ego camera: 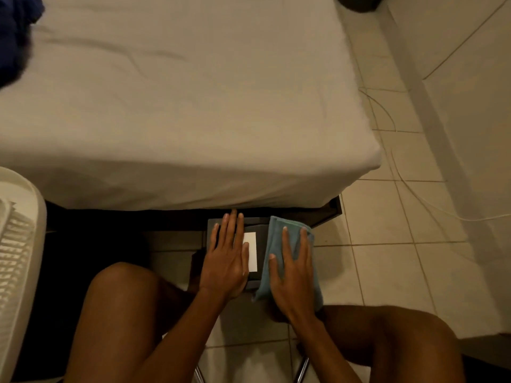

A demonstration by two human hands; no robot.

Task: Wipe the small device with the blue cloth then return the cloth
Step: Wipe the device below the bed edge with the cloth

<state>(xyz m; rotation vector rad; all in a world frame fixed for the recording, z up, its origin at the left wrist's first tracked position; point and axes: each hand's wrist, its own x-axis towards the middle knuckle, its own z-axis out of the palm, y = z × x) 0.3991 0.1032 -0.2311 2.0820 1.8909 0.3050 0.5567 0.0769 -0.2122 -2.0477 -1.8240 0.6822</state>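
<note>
A small dark grey device point(255, 222) with a white rectangular label point(251, 251) lies flat between my knees, just in front of the bed. My left hand point(228, 258) rests flat on its left half, fingers straight and together. The blue cloth point(276, 244) covers the device's right side and hangs over its near edge. My right hand point(293, 275) presses flat on top of the cloth with the fingers spread. The device's right part is hidden under the cloth.
A bed with a pale sheet point(179, 106) fills the upper view, its dark frame point(326, 214) right behind the device. A white slatted appliance point(16, 244) stands at left. A thin white cable point(414, 194) runs over the tiled floor at right. My bare knees flank the device.
</note>
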